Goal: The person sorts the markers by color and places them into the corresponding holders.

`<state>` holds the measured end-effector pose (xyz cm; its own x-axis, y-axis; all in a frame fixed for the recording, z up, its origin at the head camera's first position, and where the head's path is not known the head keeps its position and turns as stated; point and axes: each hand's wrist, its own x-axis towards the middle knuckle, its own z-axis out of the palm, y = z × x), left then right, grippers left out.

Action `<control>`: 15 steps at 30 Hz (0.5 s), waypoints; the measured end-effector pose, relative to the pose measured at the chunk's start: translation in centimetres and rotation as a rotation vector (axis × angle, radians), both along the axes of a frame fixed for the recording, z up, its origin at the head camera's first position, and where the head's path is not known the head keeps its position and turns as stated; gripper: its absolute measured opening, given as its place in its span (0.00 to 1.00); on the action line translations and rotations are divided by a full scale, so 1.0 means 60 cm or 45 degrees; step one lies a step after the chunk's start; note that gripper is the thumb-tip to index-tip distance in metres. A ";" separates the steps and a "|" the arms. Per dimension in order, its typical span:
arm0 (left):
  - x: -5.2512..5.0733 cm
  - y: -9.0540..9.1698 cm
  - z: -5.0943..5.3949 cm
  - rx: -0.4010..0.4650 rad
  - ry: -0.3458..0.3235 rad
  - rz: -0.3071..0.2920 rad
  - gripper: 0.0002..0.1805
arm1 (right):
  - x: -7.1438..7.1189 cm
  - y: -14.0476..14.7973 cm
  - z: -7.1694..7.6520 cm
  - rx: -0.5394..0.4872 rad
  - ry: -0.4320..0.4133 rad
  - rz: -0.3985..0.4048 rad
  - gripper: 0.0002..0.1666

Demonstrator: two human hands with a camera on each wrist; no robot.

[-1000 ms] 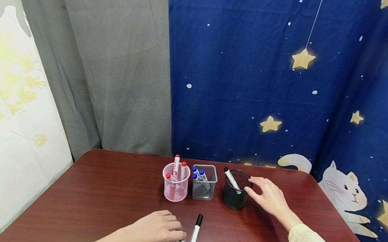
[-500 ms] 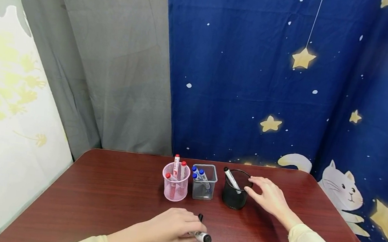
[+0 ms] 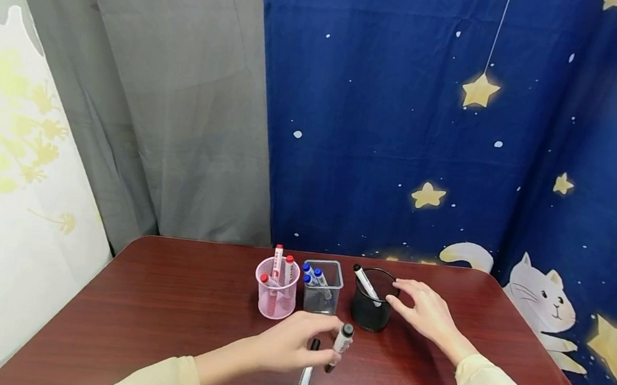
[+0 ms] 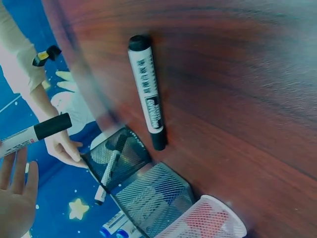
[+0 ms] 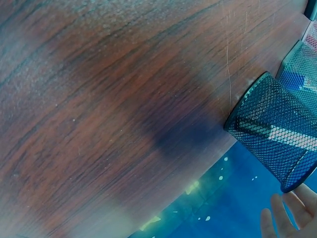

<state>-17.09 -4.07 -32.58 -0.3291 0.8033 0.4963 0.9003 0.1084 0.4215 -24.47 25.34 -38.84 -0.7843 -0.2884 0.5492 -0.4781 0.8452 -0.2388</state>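
Observation:
My left hand (image 3: 298, 345) pinches a white marker with a black cap (image 3: 342, 341) between thumb and fingers, raised above the table and tilted upward. Below it on the wood lies another black-capped marker (image 4: 146, 91), partly covered by the hand in the head view. My right hand (image 3: 424, 311) touches the right side of the rim of a round black mesh pen cup (image 3: 370, 315), its fingers fairly straight. One black-capped marker (image 3: 365, 281) leans inside that cup. The right wrist view shows the mesh cup and extended fingers (image 5: 282, 215) beside its rim.
Left of the black cup stands a square mesh holder (image 3: 321, 305) with several blue-capped markers. Beside it is a pink mesh cup (image 3: 275, 308) with red-capped markers. All stand toward the back of the brown table (image 3: 179, 292), before a blue star curtain (image 3: 360, 129).
My left hand has lifted the marker and carried it right and toward the cups, turning it more upright. The right hand stays at the black cup's rim.

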 end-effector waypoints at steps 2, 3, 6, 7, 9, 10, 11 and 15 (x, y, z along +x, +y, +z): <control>-0.007 0.004 0.003 0.027 -0.019 0.016 0.10 | 0.000 -0.001 0.001 -0.002 0.002 0.003 0.24; -0.010 0.006 0.005 0.037 -0.049 0.020 0.10 | 0.000 -0.001 0.001 -0.003 0.003 0.004 0.24; -0.021 0.010 0.010 0.058 -0.151 0.037 0.09 | 0.001 -0.001 0.002 -0.004 0.010 0.005 0.24; -0.025 0.011 0.012 0.065 -0.199 0.045 0.08 | 0.001 -0.001 0.002 -0.003 0.013 0.004 0.24; -0.032 0.015 0.016 0.069 -0.261 0.079 0.07 | 0.000 0.000 0.001 -0.003 0.017 0.000 0.23; -0.035 0.018 0.019 0.073 -0.288 0.099 0.06 | 0.000 0.000 0.001 -0.002 0.018 -0.002 0.23; -0.038 0.020 0.023 0.080 -0.315 0.117 0.07 | 0.000 0.000 0.000 -0.002 0.020 -0.003 0.23; -0.039 0.033 0.047 0.101 -0.362 0.175 0.08 | -0.001 0.002 -0.003 -0.004 0.022 -0.001 0.23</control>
<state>-19.40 -2.09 -29.76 -0.5663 0.7042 0.4283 0.7244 0.1773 0.6662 -24.55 25.43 -38.99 -0.7751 -0.2860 0.5634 -0.4813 0.8449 -0.2332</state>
